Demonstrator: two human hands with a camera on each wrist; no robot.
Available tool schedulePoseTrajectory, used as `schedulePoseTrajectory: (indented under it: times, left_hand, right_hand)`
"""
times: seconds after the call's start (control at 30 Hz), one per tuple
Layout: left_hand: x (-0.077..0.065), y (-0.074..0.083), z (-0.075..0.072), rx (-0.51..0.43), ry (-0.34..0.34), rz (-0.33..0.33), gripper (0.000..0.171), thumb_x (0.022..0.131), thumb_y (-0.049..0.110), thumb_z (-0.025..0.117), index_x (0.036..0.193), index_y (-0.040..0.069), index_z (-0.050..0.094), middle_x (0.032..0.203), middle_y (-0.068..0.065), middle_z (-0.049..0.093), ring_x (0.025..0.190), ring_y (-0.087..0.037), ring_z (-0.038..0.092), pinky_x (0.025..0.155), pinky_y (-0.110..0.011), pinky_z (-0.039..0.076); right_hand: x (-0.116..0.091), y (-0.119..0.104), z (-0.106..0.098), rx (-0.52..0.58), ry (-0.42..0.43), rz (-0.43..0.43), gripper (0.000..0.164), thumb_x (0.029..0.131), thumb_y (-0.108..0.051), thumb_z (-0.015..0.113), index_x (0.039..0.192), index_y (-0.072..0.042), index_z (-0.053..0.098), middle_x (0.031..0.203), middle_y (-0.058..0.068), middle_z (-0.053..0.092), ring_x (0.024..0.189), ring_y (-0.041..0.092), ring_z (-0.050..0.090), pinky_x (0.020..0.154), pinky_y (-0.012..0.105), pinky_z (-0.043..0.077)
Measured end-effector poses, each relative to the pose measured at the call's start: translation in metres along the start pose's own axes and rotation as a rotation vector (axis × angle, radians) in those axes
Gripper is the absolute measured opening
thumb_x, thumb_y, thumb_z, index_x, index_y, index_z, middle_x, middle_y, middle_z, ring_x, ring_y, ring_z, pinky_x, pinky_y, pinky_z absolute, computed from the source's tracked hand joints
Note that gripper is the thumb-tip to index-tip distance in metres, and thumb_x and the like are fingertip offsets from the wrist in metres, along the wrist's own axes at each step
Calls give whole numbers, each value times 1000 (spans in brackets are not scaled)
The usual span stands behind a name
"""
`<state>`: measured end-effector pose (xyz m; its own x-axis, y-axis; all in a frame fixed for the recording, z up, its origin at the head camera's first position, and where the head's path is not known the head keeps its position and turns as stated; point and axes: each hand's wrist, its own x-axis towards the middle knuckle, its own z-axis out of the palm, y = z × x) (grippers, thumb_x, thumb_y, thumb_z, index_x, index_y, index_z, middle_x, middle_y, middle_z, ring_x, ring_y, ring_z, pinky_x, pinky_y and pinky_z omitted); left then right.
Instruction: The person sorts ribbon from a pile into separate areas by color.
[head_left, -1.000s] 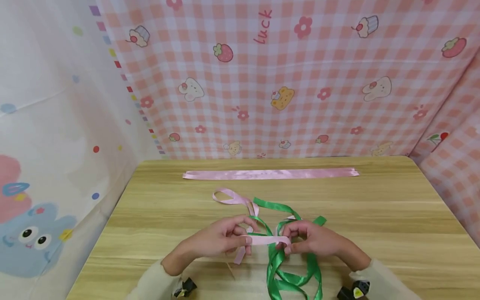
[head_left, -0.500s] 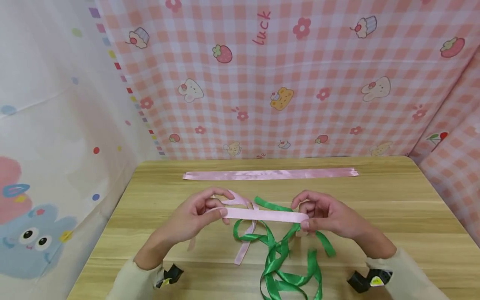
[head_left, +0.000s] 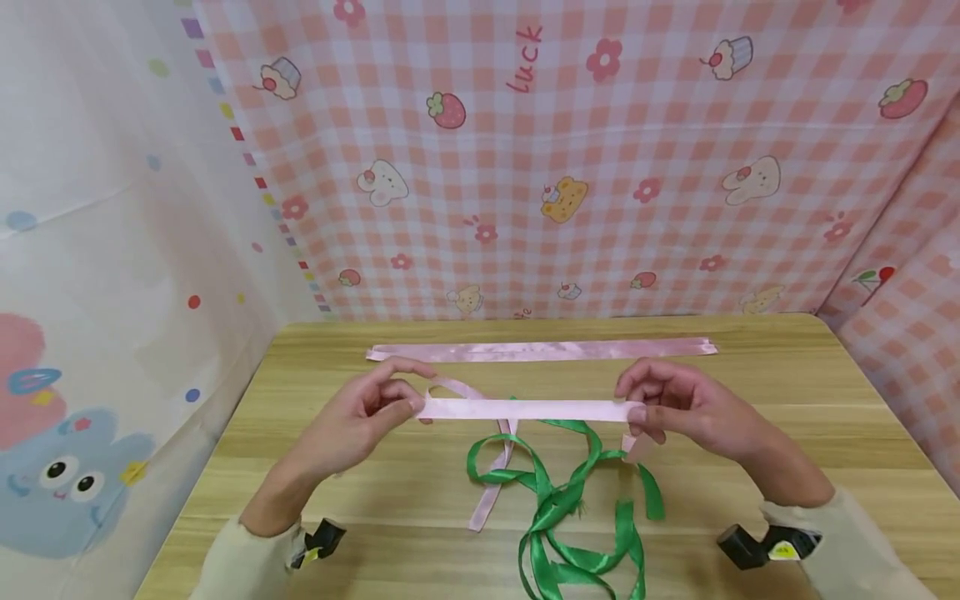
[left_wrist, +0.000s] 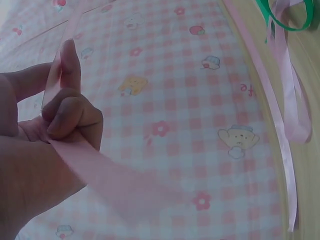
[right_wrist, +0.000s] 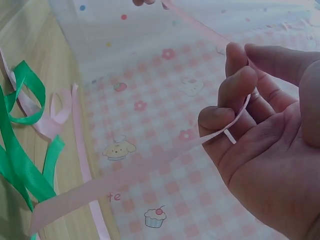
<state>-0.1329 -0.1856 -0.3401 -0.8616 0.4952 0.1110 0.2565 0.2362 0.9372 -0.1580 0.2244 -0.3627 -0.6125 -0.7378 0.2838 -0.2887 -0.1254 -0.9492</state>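
A pale pink ribbon is stretched level between both hands, above the wooden table. At its left end, my left hand pinches it between thumb and fingers. My right hand pinches the other end with thumb and fingertips. In the left wrist view a blurred tail of the ribbon hangs past the curled fingers. Another ribbon tail runs out below the right fingers in the right wrist view. Beneath the stretched ribbon lie a tangled green ribbon and a second, looped pink ribbon, partly covered by the green one.
Along the back of the wooden table, a flat pink ribbon strip lies straight from left to right. A pink checked curtain rises behind the table, and a white printed cloth hangs at the left.
Both hands have risen away from the green ribbon and moved apart, drawing the pink ribbon from a short span into a longer, straighter one. The flat strip at the back stays put.
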Motion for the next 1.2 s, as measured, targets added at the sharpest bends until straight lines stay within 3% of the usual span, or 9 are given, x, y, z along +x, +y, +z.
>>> schedulePoseTrajectory:
  times: [0.17, 0.33, 0.43, 0.67, 0.8, 0.87, 0.93, 1.03, 1.2]
  left_hand:
    - [-4, 0, -7, 21, -10, -9, 32, 102, 1, 50, 132, 11, 50, 93, -15, 64, 53, -10, 31, 50, -34, 32]
    - [-8, 1, -16, 21, -25, -2, 32, 101, 3, 53, 133, 8, 50, 91, -8, 65, 60, -8, 39, 52, -29, 37]
    - [-10, 1, -23, 38, -3, -17, 32, 100, 6, 58, 131, 9, 51, 89, -3, 67, 60, -9, 43, 52, -27, 41]
    - [-15, -6, -42, 92, 75, -72, 27, 95, 11, 66, 121, 11, 57, 79, 4, 66, 55, -10, 32, 44, -30, 29]
    - [-18, -14, -56, 104, 61, -57, 28, 97, 6, 62, 125, 6, 56, 84, 6, 67, 58, -8, 40, 42, -29, 31]
    - [-20, -21, -62, 103, 44, -51, 30, 98, 4, 61, 127, 4, 55, 89, 5, 69, 64, -7, 51, 47, -27, 42]
    - [-22, -28, -67, 98, 38, -62, 30, 97, 4, 62, 127, 4, 55, 92, 4, 71, 74, -7, 59, 60, -25, 51]
    - [-25, -39, -74, 93, 44, -83, 29, 96, 6, 65, 124, 5, 57, 93, 0, 73, 83, -10, 66, 77, -26, 55]
    - [-30, -54, -87, 89, 29, -99, 27, 97, 4, 62, 123, 3, 57, 97, -4, 72, 87, -12, 66, 80, -25, 55]
  right_hand:
    - [-3, -3, -2, 10, -3, 15, 24, 96, 16, 45, 115, 2, 50, 83, 13, 61, 64, 27, 51, 56, 34, 50]
    - [-7, -10, -8, 9, -19, -10, 31, 96, 18, 42, 117, -2, 51, 84, 12, 60, 65, 28, 52, 57, 35, 50]
    - [-11, -17, -13, -14, -3, -19, 34, 96, 19, 42, 118, -5, 51, 84, 10, 60, 67, 26, 53, 57, 35, 51]
    - [-27, -30, -32, -42, 15, -106, 41, 94, 25, 37, 121, -2, 52, 87, 6, 61, 69, 23, 52, 57, 35, 48]
    - [-41, -30, -46, 3, 2, -196, 42, 91, 30, 34, 121, 6, 51, 88, 9, 61, 68, 23, 48, 53, 36, 40]
    - [-48, -30, -53, 24, -13, -213, 43, 89, 33, 32, 121, 9, 50, 88, 11, 60, 66, 24, 47, 50, 38, 37]
    - [-55, -30, -58, 27, -34, -183, 45, 87, 34, 32, 121, 10, 49, 88, 12, 61, 65, 24, 46, 48, 38, 37]
    - [-66, -32, -66, -1, -73, -66, 48, 86, 34, 34, 122, 6, 50, 87, 12, 61, 63, 25, 46, 47, 40, 38]
    - [-79, -20, -82, 30, -171, 47, 45, 89, 32, 32, 123, 7, 47, 88, 15, 59, 62, 28, 44, 47, 42, 37]
